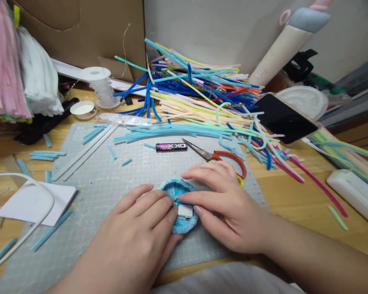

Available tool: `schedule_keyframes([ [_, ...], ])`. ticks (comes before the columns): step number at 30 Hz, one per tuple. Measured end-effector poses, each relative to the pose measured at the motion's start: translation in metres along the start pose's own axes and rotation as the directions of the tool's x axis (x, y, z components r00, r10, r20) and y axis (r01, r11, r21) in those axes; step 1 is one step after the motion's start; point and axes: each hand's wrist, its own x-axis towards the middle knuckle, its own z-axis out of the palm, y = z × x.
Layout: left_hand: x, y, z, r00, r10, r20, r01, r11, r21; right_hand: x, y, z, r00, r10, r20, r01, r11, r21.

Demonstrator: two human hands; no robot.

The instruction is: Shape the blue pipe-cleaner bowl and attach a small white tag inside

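A small round piece of light blue fuzzy pipe cleaner (pixel 179 188) lies on the grey cutting mat (pixel 110 179), with a small white block (pixel 185 210) at its middle. My left hand (pixel 135 232) pinches a tiny metal end at the round's centre with its fingertips. My right hand (pixel 223 208) rests over the right side of the round, thumb and forefinger meeting the same spot. Both hands press the piece against the mat.
Orange-handled scissors (pixel 221 157) and a black battery (pixel 171 146) lie just beyond the hands. A big heap of coloured pipe cleaners (pixel 199 94) fills the back, with a phone (pixel 283 118) on its right. Cut blue bits, white paper (pixel 33 202), a spool (pixel 99 85).
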Motion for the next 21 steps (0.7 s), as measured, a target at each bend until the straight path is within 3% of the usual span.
schedule_keyframes([
  [21,-0.0001,-0.0019,-0.0005,0.999,-0.036,0.020,0.037,0.998,-0.058,0.0017,-0.0009,-0.0008,0.994,0.048,0.095,-0.045,0.998,-0.035],
])
